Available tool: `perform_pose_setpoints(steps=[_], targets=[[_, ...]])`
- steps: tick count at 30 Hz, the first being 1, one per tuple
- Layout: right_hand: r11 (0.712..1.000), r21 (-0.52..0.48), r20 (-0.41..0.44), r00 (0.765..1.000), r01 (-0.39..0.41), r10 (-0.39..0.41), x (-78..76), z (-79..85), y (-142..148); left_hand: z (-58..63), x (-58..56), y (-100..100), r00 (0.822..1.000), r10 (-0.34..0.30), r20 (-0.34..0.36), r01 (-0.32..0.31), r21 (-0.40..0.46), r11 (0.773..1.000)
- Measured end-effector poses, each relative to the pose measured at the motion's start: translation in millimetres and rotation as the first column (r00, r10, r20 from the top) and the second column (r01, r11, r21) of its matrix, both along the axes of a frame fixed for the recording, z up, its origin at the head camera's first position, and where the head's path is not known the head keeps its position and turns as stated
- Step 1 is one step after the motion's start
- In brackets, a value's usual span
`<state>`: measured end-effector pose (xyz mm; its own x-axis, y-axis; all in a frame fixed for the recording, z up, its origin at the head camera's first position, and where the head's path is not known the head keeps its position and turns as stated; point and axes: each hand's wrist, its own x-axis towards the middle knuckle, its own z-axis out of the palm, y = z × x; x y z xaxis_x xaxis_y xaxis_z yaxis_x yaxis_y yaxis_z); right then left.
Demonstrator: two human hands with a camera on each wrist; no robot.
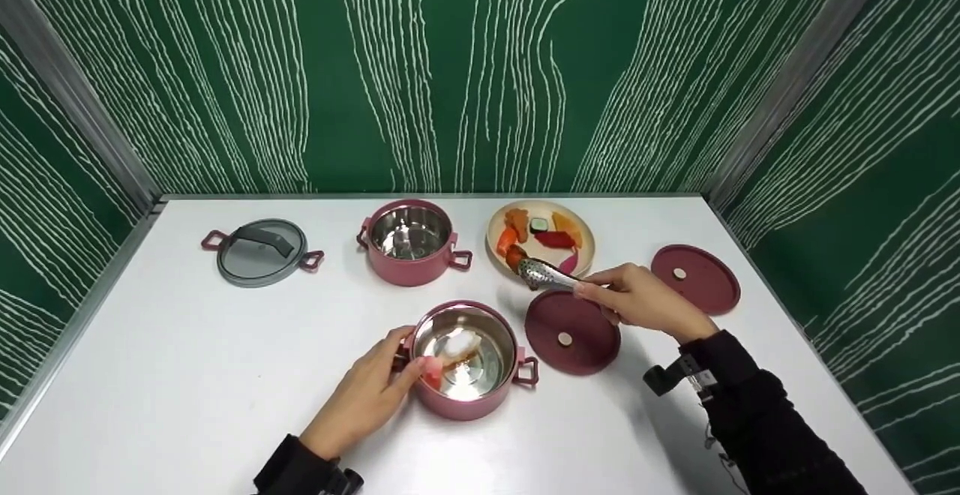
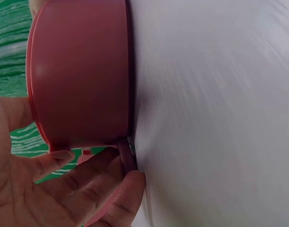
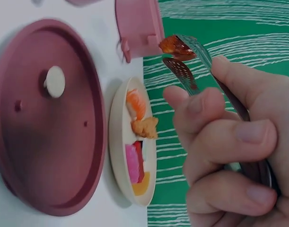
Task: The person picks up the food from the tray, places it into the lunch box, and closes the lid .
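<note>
My left hand (image 1: 367, 397) grips the near red pot (image 1: 469, 409) at its left handle, the thumb over the rim; its fingers (image 2: 123, 201) curl at the handle in the left wrist view. Inside the steel pot a red piece (image 1: 433, 381) shows beside the thumb. My right hand (image 1: 637, 300) holds metal tongs (image 1: 550, 277) with perforated tips. Pinched in the tongs is a glossy brown food piece (image 3: 176, 46), raised over the front edge of the cream plate (image 1: 493, 238). On that plate lie several colourful food pieces, among them a sushi roll (image 1: 538, 225).
A dark red lid (image 1: 574, 352) lies right of the near pot, under the right hand's side. Another red lid (image 1: 709, 285) lies farther right. At the back stands a second red pot (image 1: 409, 270); left of it lies a glass lid (image 1: 259, 255) with red side handles.
</note>
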<state>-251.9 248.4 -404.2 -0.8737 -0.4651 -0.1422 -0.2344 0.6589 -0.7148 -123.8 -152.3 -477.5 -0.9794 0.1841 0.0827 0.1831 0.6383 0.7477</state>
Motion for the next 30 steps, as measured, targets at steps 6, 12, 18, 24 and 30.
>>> perform_pose_setpoints(steps=[6,12,18,24,30], targets=[[0.996,-0.032,0.057,0.994,-0.089,0.090,12.3,10.3,-7.2,-0.5,0.6,-0.6,1.000,-0.003,0.003,0.003,-0.005,1.000],[0.973,-0.079,0.043,0.974,-0.219,0.223,23.2,16.6,-17.3,-0.4,0.1,0.1,1.000,-0.007,-0.015,0.007,-0.014,1.000],[0.956,-0.055,0.032,0.956,-0.288,0.290,31.8,19.4,-30.2,0.2,-0.2,0.2,1.000,-0.008,-0.016,0.008,-0.018,1.000],[0.945,0.037,-0.022,0.945,-0.324,0.325,39.3,21.0,-44.3,0.9,0.3,-0.5,1.000,-0.008,-0.012,0.008,-0.021,1.000],[0.929,0.113,-0.096,0.926,-0.353,0.364,45.4,22.5,-56.0,1.9,1.0,-0.6,1.000,-0.008,-0.016,0.008,-0.006,1.000]])
